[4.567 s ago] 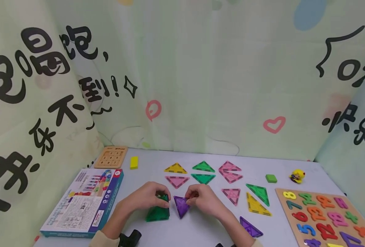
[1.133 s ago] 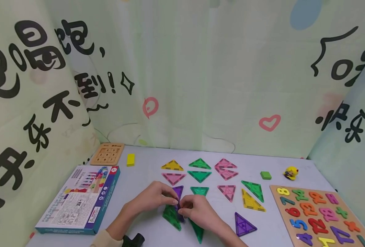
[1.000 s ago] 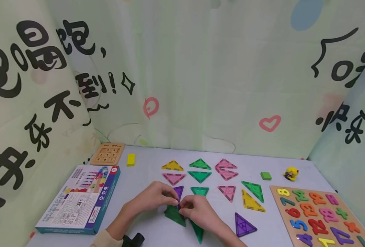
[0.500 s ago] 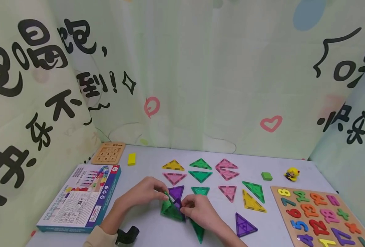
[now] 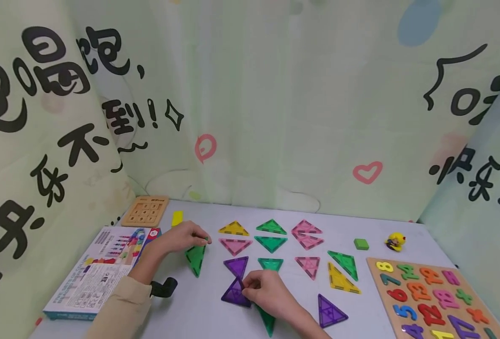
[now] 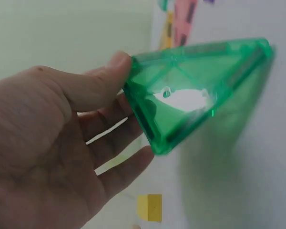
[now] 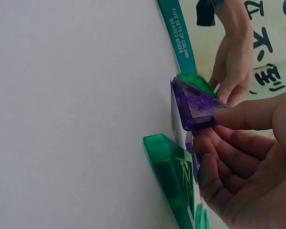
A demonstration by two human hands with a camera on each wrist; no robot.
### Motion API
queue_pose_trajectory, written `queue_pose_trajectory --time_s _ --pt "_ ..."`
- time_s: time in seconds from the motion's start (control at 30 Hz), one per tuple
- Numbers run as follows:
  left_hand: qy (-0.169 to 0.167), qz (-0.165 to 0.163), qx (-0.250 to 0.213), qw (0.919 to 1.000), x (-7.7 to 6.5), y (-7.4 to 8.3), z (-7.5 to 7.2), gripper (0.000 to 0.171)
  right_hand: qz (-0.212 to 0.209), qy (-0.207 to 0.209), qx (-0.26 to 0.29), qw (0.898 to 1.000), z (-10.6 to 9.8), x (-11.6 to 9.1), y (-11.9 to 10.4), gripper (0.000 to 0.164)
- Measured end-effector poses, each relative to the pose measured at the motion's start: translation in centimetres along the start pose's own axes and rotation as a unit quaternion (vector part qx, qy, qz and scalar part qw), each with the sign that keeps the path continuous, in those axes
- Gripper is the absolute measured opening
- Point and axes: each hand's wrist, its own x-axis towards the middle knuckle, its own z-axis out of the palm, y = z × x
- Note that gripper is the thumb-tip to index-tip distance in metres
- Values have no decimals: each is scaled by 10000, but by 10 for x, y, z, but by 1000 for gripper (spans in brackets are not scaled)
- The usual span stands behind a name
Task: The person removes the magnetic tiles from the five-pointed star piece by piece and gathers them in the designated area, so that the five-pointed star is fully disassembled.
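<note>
My left hand point(image 5: 186, 237) pinches a green triangular magnetic tile point(image 5: 196, 259) by one edge, raised left of the tile rows. The left wrist view shows that green tile point(image 6: 195, 90) tilted between thumb and fingers. In the middle, my right hand point(image 5: 268, 293) pinches a purple triangular tile point(image 5: 235, 294) at its corner. From the right wrist view, the thumb lies on this purple tile point(image 7: 198, 106). Another purple tile point(image 5: 236, 266) lies just behind, its tip meeting the held one. A green tile point(image 5: 268, 320) is partly under the right hand, with a green tile point(image 5: 270, 264) behind.
Several tiles lie in rows at the back, including a yellow one point(image 5: 234, 228) and a pink one point(image 5: 307, 266). A purple tile point(image 5: 332, 310) lies at right. A letter board point(image 5: 438, 301) stands front right, a box point(image 5: 93, 278) left, a small yellow figure point(image 5: 395, 241) back right.
My left hand has drawn the green tile off the purple one and carried it left and back. The right hand has stayed near its spot, still pinching the purple tile.
</note>
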Motion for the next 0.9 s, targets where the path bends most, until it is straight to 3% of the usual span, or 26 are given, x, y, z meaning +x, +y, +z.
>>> queue_pose_trajectory --time_s 0.2,0.33,0.63,0.77,0.9 --pt "-77 -411 650 9970 20 -7 0 11 5 -39 -44 10000 7 3 -3 5" --pt "-1 -421 1052 9936 26 -7 4 2 22 21 -133 9999 13 7 -7 4" --pt "421 -538 1535 9858 35 -4 21 14 -186 788 -642 9946 30 36 -24 1" --pt "650 -680 1506 9841 33 -1 29 8 -262 1155 -880 9891 38 51 -28 2" --pt "915 -824 1373 9828 22 3 39 10 -214 1221 -1128 9859 45 58 -30 6"
